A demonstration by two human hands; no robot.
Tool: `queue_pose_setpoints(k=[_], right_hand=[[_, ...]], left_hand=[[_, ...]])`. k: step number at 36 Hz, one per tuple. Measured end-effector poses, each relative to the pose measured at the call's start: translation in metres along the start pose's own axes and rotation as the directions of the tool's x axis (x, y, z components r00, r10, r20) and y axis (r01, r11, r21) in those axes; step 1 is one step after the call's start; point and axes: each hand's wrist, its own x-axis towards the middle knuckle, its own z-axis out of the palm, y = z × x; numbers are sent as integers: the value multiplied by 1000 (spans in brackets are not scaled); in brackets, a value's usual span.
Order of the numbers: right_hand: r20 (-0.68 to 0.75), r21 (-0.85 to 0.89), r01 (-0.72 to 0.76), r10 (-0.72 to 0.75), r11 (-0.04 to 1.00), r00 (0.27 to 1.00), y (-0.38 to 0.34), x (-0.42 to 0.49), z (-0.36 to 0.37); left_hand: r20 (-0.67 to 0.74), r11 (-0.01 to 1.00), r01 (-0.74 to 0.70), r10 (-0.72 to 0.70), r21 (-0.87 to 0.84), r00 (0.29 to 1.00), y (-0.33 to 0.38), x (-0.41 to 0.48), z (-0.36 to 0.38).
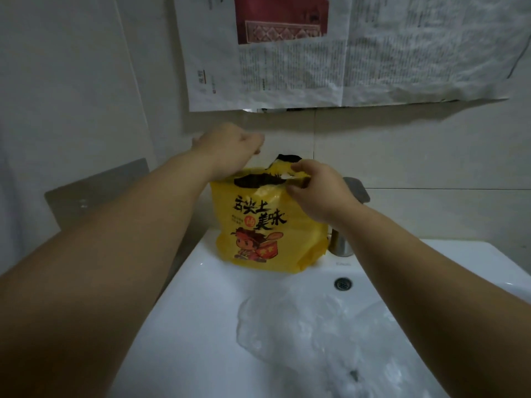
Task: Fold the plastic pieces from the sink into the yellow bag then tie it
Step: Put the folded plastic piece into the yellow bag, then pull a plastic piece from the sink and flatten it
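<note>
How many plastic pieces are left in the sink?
1 visible: a clear plastic mass lies in the sink basin, in front of the drain. It may be several overlapping pieces; the right forearm hides part.

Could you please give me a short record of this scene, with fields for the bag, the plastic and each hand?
bag: yellow bag stands upright at the back of the sink, untied
plastic: clear plastic pieces lie in the basin, not yet in the bag
left hand: fingers curled above the bag's top; its grip is hidden
right hand: pinches the bag's top edge
behind: faucet beside the bag, newspaper on the wall
</note>
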Motion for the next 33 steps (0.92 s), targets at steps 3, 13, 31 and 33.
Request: queue_pose_setpoints(k=[3, 13, 31, 33], right_hand=[[-36, 31, -5, 6, 999, 999, -2, -9, -5], [-35, 31, -166, 167, 986, 985, 6, -75, -44], [644, -672, -182, 688, 718, 334, 95, -231, -21], [657, -705, -119, 706, 700, 264, 101, -230, -15]], left_hand=[[-126, 983, -79, 58, -169, 990, 1, -19, -1], [-297, 878, -237, 116, -415, 948, 34, -98, 26], [537, 957, 168, -15, -238, 843, 42, -229, 171], [554, 972, 143, -16, -186, 833, 38, -231, 171]])
